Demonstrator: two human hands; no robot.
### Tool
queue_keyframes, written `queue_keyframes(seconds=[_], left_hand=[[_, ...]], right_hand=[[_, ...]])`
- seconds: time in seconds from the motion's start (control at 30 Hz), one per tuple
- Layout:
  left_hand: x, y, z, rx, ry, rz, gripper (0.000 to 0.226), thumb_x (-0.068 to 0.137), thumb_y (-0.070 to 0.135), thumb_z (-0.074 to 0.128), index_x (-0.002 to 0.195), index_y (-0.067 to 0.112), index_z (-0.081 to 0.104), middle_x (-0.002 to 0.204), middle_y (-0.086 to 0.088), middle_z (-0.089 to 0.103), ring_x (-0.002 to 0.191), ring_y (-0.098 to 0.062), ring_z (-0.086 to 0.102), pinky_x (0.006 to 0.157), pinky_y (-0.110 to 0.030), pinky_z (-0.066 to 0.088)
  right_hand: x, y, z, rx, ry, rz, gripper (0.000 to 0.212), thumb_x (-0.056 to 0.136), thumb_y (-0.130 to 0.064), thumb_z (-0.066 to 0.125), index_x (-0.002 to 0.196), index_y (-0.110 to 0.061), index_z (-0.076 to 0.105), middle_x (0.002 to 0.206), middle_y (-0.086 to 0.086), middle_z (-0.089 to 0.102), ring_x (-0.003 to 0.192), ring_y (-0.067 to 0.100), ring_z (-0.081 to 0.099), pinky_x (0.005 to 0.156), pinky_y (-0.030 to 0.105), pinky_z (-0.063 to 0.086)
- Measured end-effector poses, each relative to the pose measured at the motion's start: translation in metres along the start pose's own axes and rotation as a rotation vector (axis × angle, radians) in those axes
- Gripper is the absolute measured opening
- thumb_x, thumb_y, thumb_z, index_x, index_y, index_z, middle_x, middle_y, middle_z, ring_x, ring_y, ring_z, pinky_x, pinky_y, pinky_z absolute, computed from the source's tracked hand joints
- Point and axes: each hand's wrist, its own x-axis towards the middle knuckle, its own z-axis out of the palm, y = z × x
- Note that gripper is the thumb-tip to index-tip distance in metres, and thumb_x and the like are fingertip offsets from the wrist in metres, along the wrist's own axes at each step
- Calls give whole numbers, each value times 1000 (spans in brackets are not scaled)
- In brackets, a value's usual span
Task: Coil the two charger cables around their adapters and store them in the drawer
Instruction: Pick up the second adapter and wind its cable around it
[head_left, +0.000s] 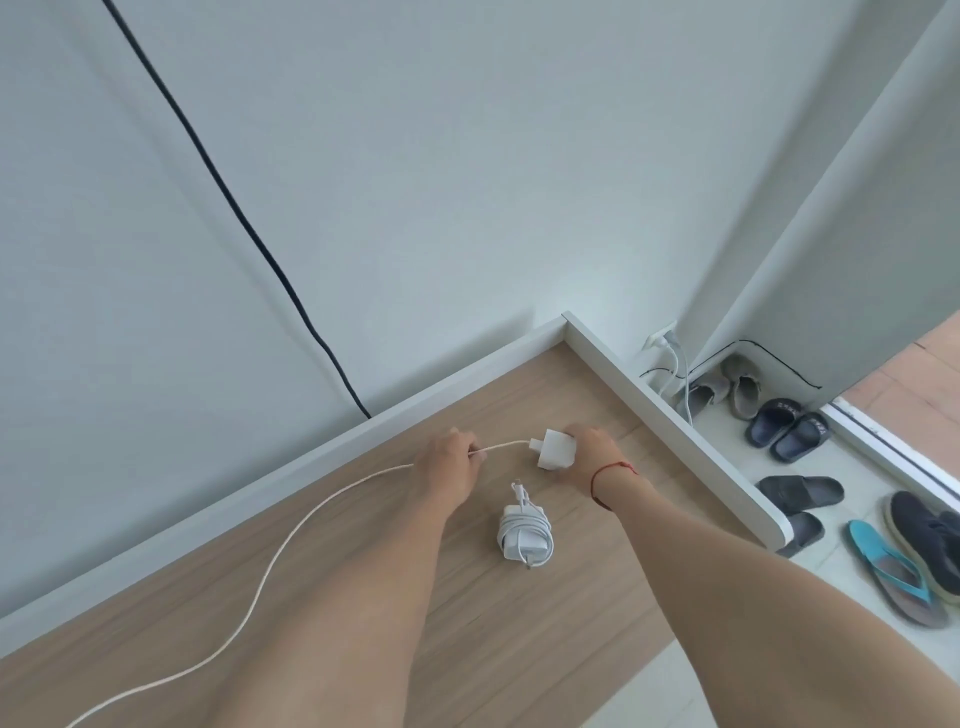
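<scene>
Two white chargers sit mid-frame on the wood-grain bench (519, 649). One adapter (553, 449), a smooth square block, is clasped in the right grip (592, 452), its cable end pointing left. The left grip (449, 460) pinches its braided cable (498, 445), which trails to the lower left. Just below, the second charger (524, 535) lies coiled, long axis running up the frame.

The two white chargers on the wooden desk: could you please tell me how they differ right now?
The farther white square adapter has its long white cable uncoiled, trailing across the wooden desk; the nearer white charger bundle has its cable wrapped round it. The right hand grips the adapter and the left hand pinches its cable; the bundle lies untouched. Both are white.
</scene>
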Motion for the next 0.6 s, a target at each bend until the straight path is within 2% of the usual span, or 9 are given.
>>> queue_keyframes(seconds=[0.1,0.23,0.3,0.4,0.5,0.6], left_hand=[[-8,1,-27,-98,33,-29,16,98,27,51,97,16,63,98,-2,66,91,-24,61,75,-34,48],[-26,-16,-73,-161,76,-61,18,96,30,51,99,17,63,102,-1,67,97,-23,62,77,-30,46],[-41,-31,-96,-209,93,-73,21,94,35,51,96,18,63,98,0,66,94,-21,61,77,-30,47],[-77,-59,-127,-264,110,-77,25,93,38,47,83,18,59,82,2,61,77,-22,56,66,-28,43],[-119,-97,-152,-352,109,-77,31,95,32,44,87,9,63,73,-1,58,72,-29,55,63,-29,41],[-164,-138,-171,-440,145,-90,35,98,29,43,91,3,65,76,-7,61,70,-29,59,67,-30,45]], right_hand=[[-8,-21,-11,82,39,-31,54,75,-24,76,123,-19,53,117,5,55,100,23,54,79,33,48],[-32,-69,-26,120,93,-124,56,72,-19,79,123,-15,58,113,5,60,95,20,55,79,31,48],[-51,-95,-26,127,97,-158,58,72,-18,80,124,-14,57,115,6,59,98,21,56,78,28,45],[-85,-135,-9,88,89,-235,63,73,-18,79,129,-14,52,127,8,52,112,24,53,81,25,39],[-128,-180,22,75,81,-332,66,75,-15,77,134,-21,49,133,7,41,120,27,48,89,27,40],[-169,-223,59,51,77,-413,61,76,-14,74,132,-24,52,130,7,42,120,26,48,92,30,42]])
